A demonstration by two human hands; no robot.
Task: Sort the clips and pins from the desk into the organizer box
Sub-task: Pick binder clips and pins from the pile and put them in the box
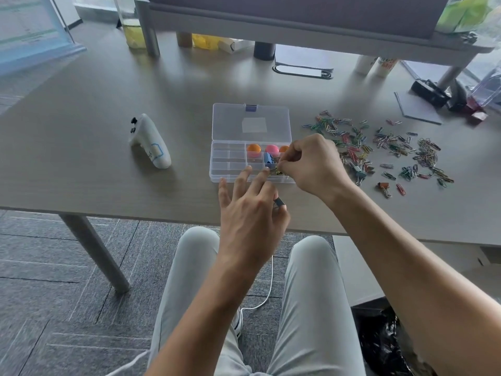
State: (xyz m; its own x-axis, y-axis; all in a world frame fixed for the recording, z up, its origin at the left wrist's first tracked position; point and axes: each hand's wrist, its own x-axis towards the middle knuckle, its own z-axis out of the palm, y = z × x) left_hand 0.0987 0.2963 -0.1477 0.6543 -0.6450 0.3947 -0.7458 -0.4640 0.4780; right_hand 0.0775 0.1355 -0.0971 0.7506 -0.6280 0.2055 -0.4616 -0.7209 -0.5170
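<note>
on the desk [108, 109] the open box [250, 147] sits left of scattered clips [379, 147]; right hand [311, 164] pinches small clips over it, left hand [252, 213] pinches a dark clip [279, 203], other fingers spread.

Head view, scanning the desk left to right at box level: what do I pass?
White controller → clear organizer box → right hand over the box's right end → loose paper clips spread over the desk.
</note>
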